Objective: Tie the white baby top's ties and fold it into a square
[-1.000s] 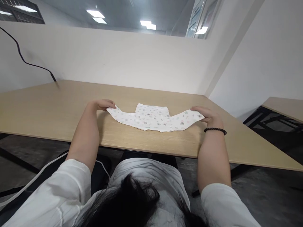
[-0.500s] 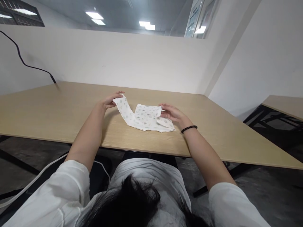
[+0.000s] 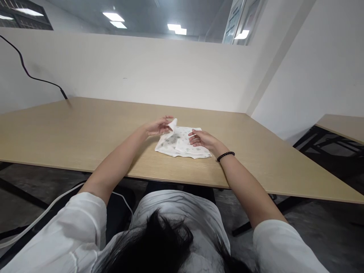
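Note:
A small white garment with a scattered print [image 3: 184, 142] lies partly folded on the wooden table [image 3: 113, 117], directly before me. My left hand [image 3: 161, 126] pinches a sleeve-like flap at its left side and holds that end raised, curling over the body of the cloth. Over the right part, where another piece is folded inward and lies flat, hovers my right hand [image 3: 201, 138]. Its fingers are loosely stretched and apart, with nothing gripped in them; whether the fingertips touch the fabric I cannot tell.
A white wall [image 3: 159, 76] with a window above rises behind the table. At the back left a black cable [image 3: 42, 80] hangs down to the tabletop. A second table [image 3: 344, 127] stands at the right. A white cord [image 3: 45, 216] runs beside me at lower left.
My left hand has carried the left flap rightward and folded it toward the garment's middle. The right-hand piece now lies flat, and my right hand has let go of it.

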A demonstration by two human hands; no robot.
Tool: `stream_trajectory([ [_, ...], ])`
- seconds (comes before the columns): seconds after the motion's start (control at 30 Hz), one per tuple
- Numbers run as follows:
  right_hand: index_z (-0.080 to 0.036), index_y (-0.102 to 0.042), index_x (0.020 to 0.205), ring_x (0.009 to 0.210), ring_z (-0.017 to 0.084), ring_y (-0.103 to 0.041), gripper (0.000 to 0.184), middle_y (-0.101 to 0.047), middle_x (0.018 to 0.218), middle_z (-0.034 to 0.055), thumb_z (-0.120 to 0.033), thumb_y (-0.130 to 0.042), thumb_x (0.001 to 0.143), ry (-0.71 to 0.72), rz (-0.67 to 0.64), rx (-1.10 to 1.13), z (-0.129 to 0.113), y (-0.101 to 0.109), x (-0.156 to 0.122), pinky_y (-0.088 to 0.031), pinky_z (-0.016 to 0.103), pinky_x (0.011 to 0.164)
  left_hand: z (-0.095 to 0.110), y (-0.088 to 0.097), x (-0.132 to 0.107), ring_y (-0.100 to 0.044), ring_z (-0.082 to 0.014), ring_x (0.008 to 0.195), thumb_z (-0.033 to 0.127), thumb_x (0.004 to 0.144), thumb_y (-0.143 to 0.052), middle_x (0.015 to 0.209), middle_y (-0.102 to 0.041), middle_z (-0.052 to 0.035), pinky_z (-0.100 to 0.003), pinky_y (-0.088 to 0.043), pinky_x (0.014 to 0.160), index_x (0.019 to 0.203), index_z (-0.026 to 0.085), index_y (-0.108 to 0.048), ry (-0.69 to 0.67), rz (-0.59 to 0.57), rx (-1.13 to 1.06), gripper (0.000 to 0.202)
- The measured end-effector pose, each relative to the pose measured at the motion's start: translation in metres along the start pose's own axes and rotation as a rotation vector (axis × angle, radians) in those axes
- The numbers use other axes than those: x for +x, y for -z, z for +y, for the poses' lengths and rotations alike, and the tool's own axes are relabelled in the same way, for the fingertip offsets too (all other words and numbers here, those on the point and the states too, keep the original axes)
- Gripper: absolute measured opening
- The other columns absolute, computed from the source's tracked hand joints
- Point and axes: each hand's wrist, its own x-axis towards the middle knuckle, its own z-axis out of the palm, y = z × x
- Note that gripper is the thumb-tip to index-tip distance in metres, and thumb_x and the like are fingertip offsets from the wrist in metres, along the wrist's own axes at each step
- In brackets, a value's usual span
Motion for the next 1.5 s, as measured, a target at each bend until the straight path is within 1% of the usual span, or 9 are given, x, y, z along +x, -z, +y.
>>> stream_trajectory([
  [0.17,-0.017,-0.060,0.099,0.064,0.014,-0.068,0.029,-0.072,0.074,0.0068,-0.044,-0.050,0.102,0.000,0.004,-0.020,-0.002,-0.005,-0.003,-0.060,0.024,0.062,-0.013,-0.015,0.002,-0.066,-0.0261,0.113,0.039,0.082,-0.077,0.123,-0.068,-0.0129,-0.048,-0.046,0.105,0.121,0.022,-0.054,0.106,-0.284,0.050,0.048],
  [0.33,-0.020,-0.056,0.101,0.058,0.011,-0.061,0.030,-0.068,0.071,0.0005,-0.027,-0.079,0.082,0.103,0.028,-0.170,0.006,-0.010,-0.001,-0.052,0.020,0.051,-0.013,-0.004,0.003,-0.065,-0.0239,0.111,0.040,0.082,-0.075,0.118,-0.070,-0.0101,-0.044,-0.044,0.105,0.115,0.022,-0.058,0.000,-0.111,0.162,0.041],
  [0.5,-0.021,-0.058,0.095,0.053,0.011,-0.049,0.034,-0.058,0.064,-0.0043,-0.030,-0.081,0.073,0.175,0.099,-0.513,0.012,-0.018,0.003,-0.038,0.023,0.048,-0.016,0.003,-0.001,-0.065,-0.0220,0.105,0.037,0.080,-0.072,0.115,-0.069,-0.0103,-0.036,-0.047,0.093,0.105,0.020,-0.060,0.002,0.087,0.419,0.032],
  [0.63,-0.020,-0.059,0.082,0.065,0.014,-0.052,0.016,-0.059,0.072,-0.0017,-0.029,-0.070,0.076,0.286,0.156,-0.765,0.013,-0.024,0.008,-0.037,0.025,0.058,-0.021,0.006,-0.003,-0.064,-0.0183,0.087,0.034,0.071,-0.076,0.102,-0.069,-0.0078,-0.030,-0.047,0.075,0.100,0.019,-0.062,0.093,0.045,0.630,0.036],
  [0.8,-0.020,-0.058,0.082,0.064,0.015,-0.051,0.011,-0.058,0.073,-0.0013,-0.028,-0.064,0.077,0.301,0.186,-0.743,0.015,-0.025,0.010,-0.036,0.026,0.059,-0.025,0.009,-0.003,-0.059,-0.0193,0.076,0.040,0.068,-0.075,0.088,-0.065,-0.0058,-0.029,-0.043,0.065,0.098,0.018,-0.065,0.054,-0.047,0.909,0.039],
  [0.97,-0.020,-0.061,0.096,0.076,0.019,-0.057,0.024,-0.063,0.086,0.0026,-0.031,-0.070,0.077,0.347,0.224,-0.859,0.017,-0.023,0.008,-0.044,0.029,0.069,-0.027,-0.001,-0.007,-0.061,-0.0266,0.091,0.052,0.077,-0.065,0.098,-0.067,-0.0090,-0.035,-0.046,0.081,0.098,0.019,-0.064,0.016,-0.049,1.241,0.039],
  [1.13,-0.020,-0.056,0.131,0.129,0.031,-0.048,0.049,-0.056,0.134,0.0160,-0.049,-0.055,0.092,0.570,0.208,-1.013,0.020,-0.028,0.006,-0.039,0.044,0.105,-0.037,-0.027,-0.010,-0.044,-0.0353,0.133,0.063,0.089,-0.047,0.137,-0.057,-0.0166,-0.048,-0.025,0.114,0.128,0.018,-0.055,-0.184,-0.062,1.424,0.060],
  [1.33,-0.021,-0.027,0.159,0.153,0.033,-0.015,0.071,-0.024,0.165,0.0116,-0.062,-0.021,0.100,0.250,0.002,-1.183,0.033,-0.039,0.008,-0.012,0.057,0.121,-0.064,-0.036,-0.004,-0.017,-0.0285,0.153,0.065,0.097,-0.024,0.164,-0.026,-0.0137,-0.045,-0.007,0.122,0.156,0.018,-0.026,-0.028,-0.231,1.453,0.076],
  [1.5,-0.021,-0.017,0.162,0.154,0.030,-0.008,0.074,-0.015,0.167,0.0084,-0.062,-0.014,0.100,0.221,-0.017,-1.225,0.034,-0.039,0.007,-0.008,0.058,0.122,-0.070,-0.035,-0.004,-0.008,-0.0271,0.155,0.066,0.097,-0.019,0.167,-0.016,-0.0127,-0.046,-0.002,0.123,0.160,0.017,-0.015,0.024,-0.225,1.513,0.081],
])
